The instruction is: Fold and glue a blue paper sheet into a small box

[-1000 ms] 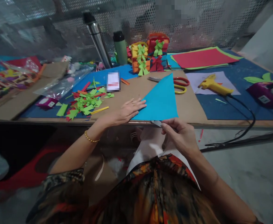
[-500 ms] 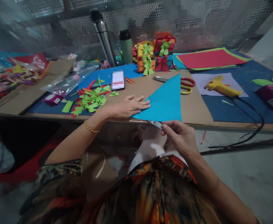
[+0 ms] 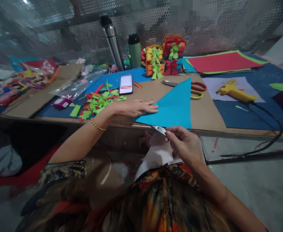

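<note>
My left hand (image 3: 138, 108) lies flat with fingers stretched out, pressing on the left part of a bright blue paper triangle (image 3: 175, 111). The triangle rests on brown cardboard (image 3: 209, 109) at the table's front edge. In my right hand (image 3: 185, 140), thumb and fingers pinch a small knife (image 3: 160, 129) with a white handle and a thin dark blade. Its blade points left, at the lower edge of the blue paper; whether it sits inside a fold is not clear. Scissors (image 3: 197, 91) with red and yellow handles lie behind the triangle, partly covered by it.
Green and red paper scraps (image 3: 97, 101) lie beside my left forearm, near a phone (image 3: 126, 84). A yellow glue gun (image 3: 237, 91) with a trailing cord lies right. Behind stand a steel flask (image 3: 112, 45), a green bottle (image 3: 134, 51) and small paper bags (image 3: 156, 61). Coloured sheets (image 3: 223, 61) are stacked nearby.
The view has shifted slightly, so the table appears further right. My right hand has slid the knife a little left along the paper's lower edge. My left hand stays on the paper.
</note>
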{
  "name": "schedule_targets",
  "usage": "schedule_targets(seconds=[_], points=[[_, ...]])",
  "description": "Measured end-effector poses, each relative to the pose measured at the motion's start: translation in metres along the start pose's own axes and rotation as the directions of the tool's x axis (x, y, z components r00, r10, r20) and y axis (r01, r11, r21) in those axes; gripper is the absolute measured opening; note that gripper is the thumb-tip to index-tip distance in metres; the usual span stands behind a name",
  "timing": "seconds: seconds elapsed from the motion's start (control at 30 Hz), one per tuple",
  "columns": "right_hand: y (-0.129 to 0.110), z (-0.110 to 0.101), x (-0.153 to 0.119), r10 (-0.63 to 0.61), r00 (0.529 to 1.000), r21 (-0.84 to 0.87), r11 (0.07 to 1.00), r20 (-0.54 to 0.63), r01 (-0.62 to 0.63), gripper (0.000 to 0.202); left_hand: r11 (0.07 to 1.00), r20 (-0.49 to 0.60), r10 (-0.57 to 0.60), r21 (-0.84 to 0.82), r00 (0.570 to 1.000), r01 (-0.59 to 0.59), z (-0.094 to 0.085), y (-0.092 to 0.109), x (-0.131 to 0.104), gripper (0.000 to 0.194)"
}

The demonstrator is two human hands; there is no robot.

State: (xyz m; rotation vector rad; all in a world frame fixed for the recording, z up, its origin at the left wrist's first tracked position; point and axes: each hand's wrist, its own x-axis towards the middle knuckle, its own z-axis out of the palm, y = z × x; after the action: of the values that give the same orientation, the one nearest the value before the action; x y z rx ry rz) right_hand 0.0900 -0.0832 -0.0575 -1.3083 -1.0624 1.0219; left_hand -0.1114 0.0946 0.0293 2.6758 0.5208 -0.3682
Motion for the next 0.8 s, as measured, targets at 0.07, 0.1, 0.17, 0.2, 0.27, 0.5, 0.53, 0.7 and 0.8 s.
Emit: schedule_targets(seconds=[0.07, 0.1, 0.17, 0.2, 0.27, 0.5, 0.53, 0.7, 0.8], points=[[0.0, -0.001, 0.0, -0.014, 1.0, -0.021, 1.0, -0.002, 0.014, 0.037, 0.999, -0.01, 0.02, 0.028, 1.0, -0.02, -0.001, -0.008, 0.004, 0.05], [0.0, -0.001, 0.0, -0.023, 1.0, -0.027, 0.999, -0.007, 0.023, 0.036, 0.999, -0.02, 0.026, 0.046, 0.999, -0.025, -0.001, -0.01, 0.005, 0.049], [-0.002, 0.002, 0.001, -0.047, 0.999, -0.027, 0.999, -0.017, 0.046, 0.034, 0.997, -0.038, 0.028, 0.078, 0.999, -0.025, -0.001, -0.012, 0.007, 0.048], [-0.003, 0.004, 0.001, -0.06, 0.998, -0.026, 0.998, -0.019, 0.059, 0.032, 0.996, -0.045, 0.021, 0.088, 0.999, -0.018, 0.0, -0.012, 0.007, 0.048], [-0.004, 0.008, 0.002, -0.084, 0.996, -0.021, 0.996, -0.02, 0.083, 0.03, 0.996, -0.049, 0.009, 0.094, 0.999, -0.004, 0.001, -0.011, 0.007, 0.049], [0.0, 0.007, 0.0, -0.042, 0.999, -0.009, 0.999, -0.006, 0.042, 0.032, 0.994, -0.032, -0.006, 0.112, 0.999, 0.009, 0.001, -0.007, 0.006, 0.049], [0.0, 0.007, 0.0, -0.032, 0.999, -0.01, 0.999, -0.012, 0.032, 0.033, 0.993, -0.033, -0.004, 0.114, 0.999, 0.007, 0.0, -0.007, 0.006, 0.049], [-0.002, 0.01, -0.001, -0.051, 0.997, -0.029, 0.998, -0.053, 0.05, 0.031, 0.995, -0.102, 0.073, 0.079, 0.992, -0.065, -0.005, -0.008, 0.009, 0.046], [-0.004, 0.012, -0.001, -0.088, 0.994, -0.046, 0.995, -0.069, 0.085, 0.029, 0.994, -0.188, 0.113, 0.015, 0.976, -0.112, -0.007, -0.014, 0.014, 0.034]])
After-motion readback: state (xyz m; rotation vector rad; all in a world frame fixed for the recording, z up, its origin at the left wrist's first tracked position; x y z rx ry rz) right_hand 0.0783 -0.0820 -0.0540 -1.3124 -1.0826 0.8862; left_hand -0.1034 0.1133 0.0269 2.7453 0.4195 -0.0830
